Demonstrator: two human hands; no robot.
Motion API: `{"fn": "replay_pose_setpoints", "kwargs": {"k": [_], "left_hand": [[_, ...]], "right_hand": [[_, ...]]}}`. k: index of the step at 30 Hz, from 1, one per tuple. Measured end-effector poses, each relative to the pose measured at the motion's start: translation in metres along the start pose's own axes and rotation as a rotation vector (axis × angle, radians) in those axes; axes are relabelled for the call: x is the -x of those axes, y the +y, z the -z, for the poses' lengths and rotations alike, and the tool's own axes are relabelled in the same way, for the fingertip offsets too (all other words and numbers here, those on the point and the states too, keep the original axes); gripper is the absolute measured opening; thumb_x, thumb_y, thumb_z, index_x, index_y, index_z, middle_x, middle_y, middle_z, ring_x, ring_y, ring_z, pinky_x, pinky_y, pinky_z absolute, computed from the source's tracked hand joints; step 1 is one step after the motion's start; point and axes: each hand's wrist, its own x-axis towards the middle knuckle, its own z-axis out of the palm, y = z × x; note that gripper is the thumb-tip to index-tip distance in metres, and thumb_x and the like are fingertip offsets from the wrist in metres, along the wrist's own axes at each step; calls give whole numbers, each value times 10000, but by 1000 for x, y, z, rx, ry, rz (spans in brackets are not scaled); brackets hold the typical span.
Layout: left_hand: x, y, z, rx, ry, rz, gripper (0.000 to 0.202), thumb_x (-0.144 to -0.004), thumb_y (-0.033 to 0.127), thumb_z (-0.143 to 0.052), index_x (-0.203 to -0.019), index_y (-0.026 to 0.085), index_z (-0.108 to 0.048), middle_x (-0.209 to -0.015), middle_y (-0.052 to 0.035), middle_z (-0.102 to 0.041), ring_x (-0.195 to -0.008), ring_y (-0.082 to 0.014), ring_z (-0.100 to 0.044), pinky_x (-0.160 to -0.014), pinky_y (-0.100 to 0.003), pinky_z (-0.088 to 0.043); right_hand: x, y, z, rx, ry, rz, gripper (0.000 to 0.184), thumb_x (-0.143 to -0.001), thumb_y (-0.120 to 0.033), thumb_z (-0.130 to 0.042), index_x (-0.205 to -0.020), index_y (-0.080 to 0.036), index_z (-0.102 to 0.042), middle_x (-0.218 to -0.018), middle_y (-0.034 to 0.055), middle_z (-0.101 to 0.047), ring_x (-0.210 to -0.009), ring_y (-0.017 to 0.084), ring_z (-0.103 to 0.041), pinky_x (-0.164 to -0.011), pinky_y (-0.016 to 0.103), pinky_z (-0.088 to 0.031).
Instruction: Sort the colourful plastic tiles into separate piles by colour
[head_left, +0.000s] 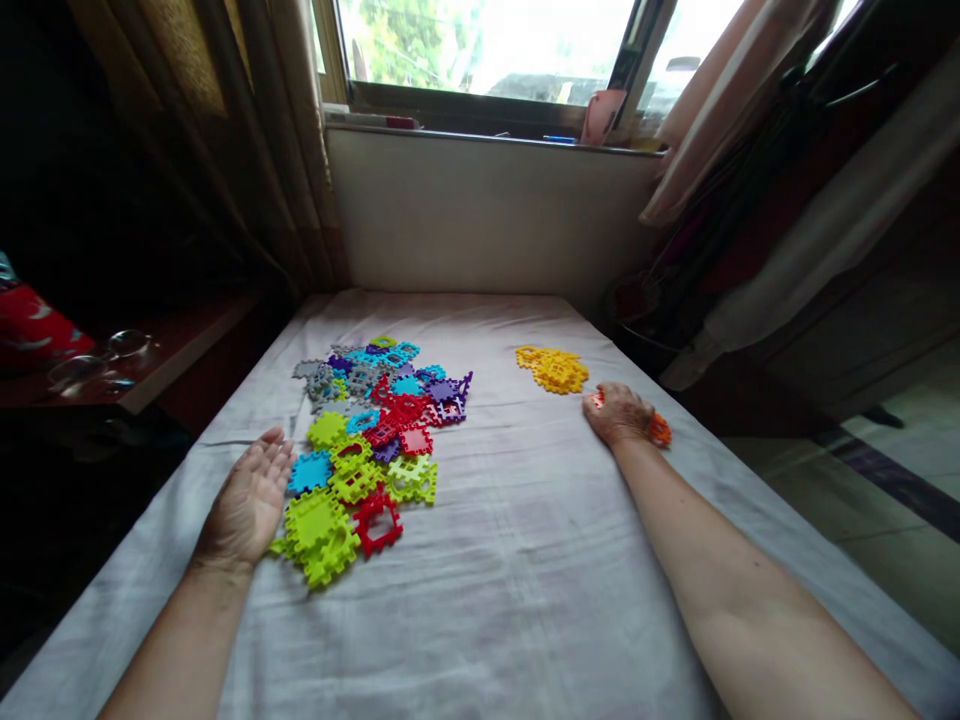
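My left hand (251, 495) lies palm up on the bed sheet, fingers stretched out and holding nothing. Its fingertips are beside a blue interlocking plastic tile (310, 471) at the edge of a mixed pile. Lime green tiles (322, 530), red tiles (401, 408), grey tiles (360, 378) and purple tiles (444, 390) overlap in that pile. Over on the right, my right hand (621, 412) is palm down with its fingers curled over orange tiles (660, 431), which show at both sides of it. A separate heap of yellow tiles (559, 370) lies just beyond that hand.
The tiles rest on a bed with a pale sheet (495, 600). To the left stands a dark wooden surface (172, 350) with glasses (129, 345) and a red item (37, 320). A window and sill are ahead; cloths hang at the right.
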Motion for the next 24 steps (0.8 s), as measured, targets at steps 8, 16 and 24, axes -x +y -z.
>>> {"fn": "replay_pose_setpoints", "kwargs": {"k": [8, 16, 24], "left_hand": [[-2, 0, 1, 5, 26, 26, 183, -873, 230, -543, -896, 225, -724, -1216, -35, -693, -1265, -175, -575, -1186, -317, -351], [-5, 0, 2, 6, 28, 25, 172, -862, 230, -560, -879, 227, -731, -1184, -33, -706, -1277, -182, -570, -1188, -317, -352], [-2, 1, 0, -14, 52, 28, 160, -852, 256, -572, -878, 230, -728, -1193, -33, -704, -1296, -191, -558, -1193, -330, -349]], "right_hand": [[-15, 10, -15, -7, 65, -23, 450, -922, -435, -441, -1208, -161, -653, -1274, 178, -598, -1120, 319, -510, -970, 520, -358], [-4, -21, -2, -68, 184, 238, 587, -885, -407, -516, -1407, -143, -474, -1483, 213, -414, -1326, 363, -342, -1076, 544, -271], [-17, -98, -29, -309, 37, -10, 582, -873, -357, -509, -1432, -196, -485, -1557, 222, -302, -1410, 398, -285, -1064, 611, -316]]}}
